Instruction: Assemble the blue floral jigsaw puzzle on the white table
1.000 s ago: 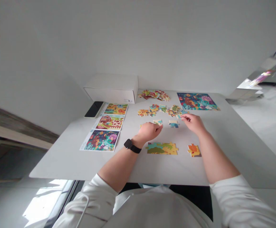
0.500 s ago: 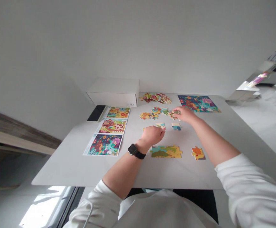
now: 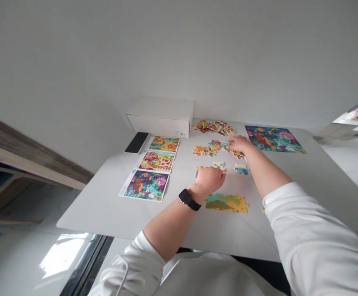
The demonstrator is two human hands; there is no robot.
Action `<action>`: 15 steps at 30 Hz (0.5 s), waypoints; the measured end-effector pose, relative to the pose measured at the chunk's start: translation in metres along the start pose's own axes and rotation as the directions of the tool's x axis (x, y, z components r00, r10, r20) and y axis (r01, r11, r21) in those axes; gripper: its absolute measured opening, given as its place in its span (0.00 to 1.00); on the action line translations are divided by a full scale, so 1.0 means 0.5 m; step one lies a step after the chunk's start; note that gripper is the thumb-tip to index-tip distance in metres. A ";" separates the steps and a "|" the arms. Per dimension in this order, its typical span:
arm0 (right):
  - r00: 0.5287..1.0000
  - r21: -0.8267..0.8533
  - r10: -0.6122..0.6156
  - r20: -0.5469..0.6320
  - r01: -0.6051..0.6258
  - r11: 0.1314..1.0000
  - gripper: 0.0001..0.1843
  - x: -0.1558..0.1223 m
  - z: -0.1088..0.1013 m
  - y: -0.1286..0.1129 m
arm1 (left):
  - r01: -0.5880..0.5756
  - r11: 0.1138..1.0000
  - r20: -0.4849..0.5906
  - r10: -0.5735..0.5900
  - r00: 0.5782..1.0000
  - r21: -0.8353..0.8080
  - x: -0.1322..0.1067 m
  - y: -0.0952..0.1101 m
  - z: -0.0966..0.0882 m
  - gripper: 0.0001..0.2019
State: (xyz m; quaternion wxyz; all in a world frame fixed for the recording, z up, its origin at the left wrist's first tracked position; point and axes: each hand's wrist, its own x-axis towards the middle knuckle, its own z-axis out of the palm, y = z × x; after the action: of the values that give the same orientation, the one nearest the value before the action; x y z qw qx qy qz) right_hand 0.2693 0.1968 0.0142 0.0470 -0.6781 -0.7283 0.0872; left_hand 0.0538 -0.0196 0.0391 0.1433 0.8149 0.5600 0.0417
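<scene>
My left hand (image 3: 210, 179) is closed just above the table, its fingertips turned away, so anything in them is hidden. Beside it lie a piece with yellow and blue (image 3: 198, 170), a cream and teal piece (image 3: 219, 165) and a blue elephant-like piece (image 3: 241, 169). A joined strip of puzzle (image 3: 227, 203), green and yellow, lies nearer me. My right hand (image 3: 239, 143) reaches into the loose puzzle pieces (image 3: 200, 151), fingers pinched at a teal piece (image 3: 225, 145). Near my right sleeve, only an edge of an orange-yellow piece (image 3: 263, 209) shows.
At the back stands a white box (image 3: 160, 117), with a heap of reddish pieces (image 3: 214, 127) to its right. A finished dark-blue puzzle (image 3: 273, 139) lies back right. Left are a picture sheet (image 3: 156, 161) with three scenes and a black phone (image 3: 137, 142).
The view has shifted, so the table appears farther right. My right hand has moved slightly left among the loose pieces, and its sleeve now covers most of the orange piece. My left hand stays closed.
</scene>
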 end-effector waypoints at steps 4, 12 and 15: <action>0.996 0.109 -0.018 -0.085 0.027 0.994 0.17 0.002 0.005 0.018 | 0.025 0.999 0.010 -0.025 1.000 -0.022 0.000 0.001 -0.001 0.26; 0.982 0.664 0.065 -0.175 0.069 0.744 0.10 -0.061 -0.037 0.054 | 0.077 0.997 -0.018 -0.077 0.997 -0.014 0.001 -0.004 -0.009 0.24; 0.984 0.783 0.068 -0.167 0.090 0.616 0.15 -0.127 -0.060 0.074 | 0.134 0.990 -0.058 -0.136 0.989 -0.033 0.006 -0.016 -0.013 0.23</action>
State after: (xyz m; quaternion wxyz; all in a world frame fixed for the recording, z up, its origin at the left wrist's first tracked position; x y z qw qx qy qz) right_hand 0.3160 0.1377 0.0397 0.4056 -0.5892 -0.6129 0.3356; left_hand 0.0463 -0.0131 0.0426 0.1408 0.7713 0.6173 0.0645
